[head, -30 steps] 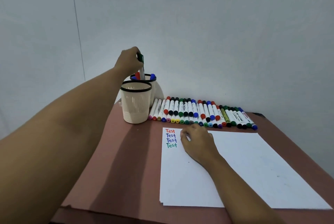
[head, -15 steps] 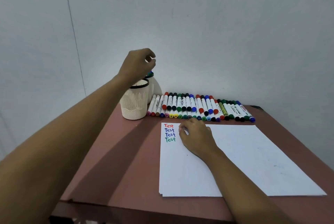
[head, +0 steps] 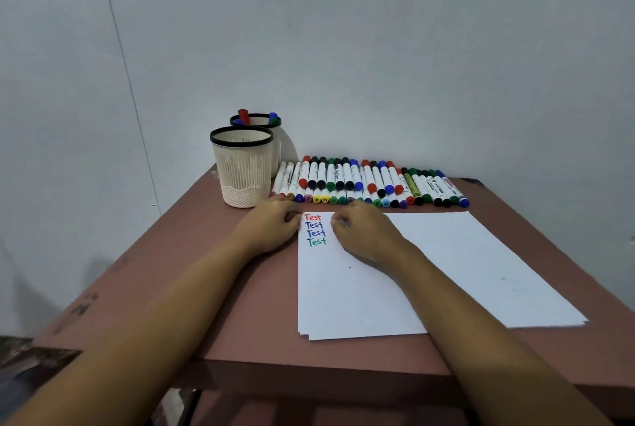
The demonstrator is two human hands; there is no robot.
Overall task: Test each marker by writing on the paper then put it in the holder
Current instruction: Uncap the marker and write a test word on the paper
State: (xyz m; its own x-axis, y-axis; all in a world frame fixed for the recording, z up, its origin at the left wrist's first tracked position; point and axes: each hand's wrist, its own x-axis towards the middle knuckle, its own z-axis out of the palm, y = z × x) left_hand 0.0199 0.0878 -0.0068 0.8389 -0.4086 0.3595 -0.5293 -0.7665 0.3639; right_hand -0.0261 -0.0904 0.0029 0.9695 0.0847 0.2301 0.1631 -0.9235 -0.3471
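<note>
Row of capped markers (head: 360, 185) lies side by side behind the paper (head: 446, 271); a few stand in the rear holder (head: 256, 121). Left hand (head: 271, 228) and right hand (head: 364, 235) rest loosely curled beside the written words, holding nothing visible. The markers are probably light, rigid and smooth, best pinched mid-barrel.

The paper (head: 446, 271) is smooth and matt. The holder (head: 242, 178) is ribbed plastic with a smoother dark rim. The markers (head: 371, 181) have smooth plastic barrels. The tabletop (head: 206, 271) looks matt (scuffed near its left edge).
</note>
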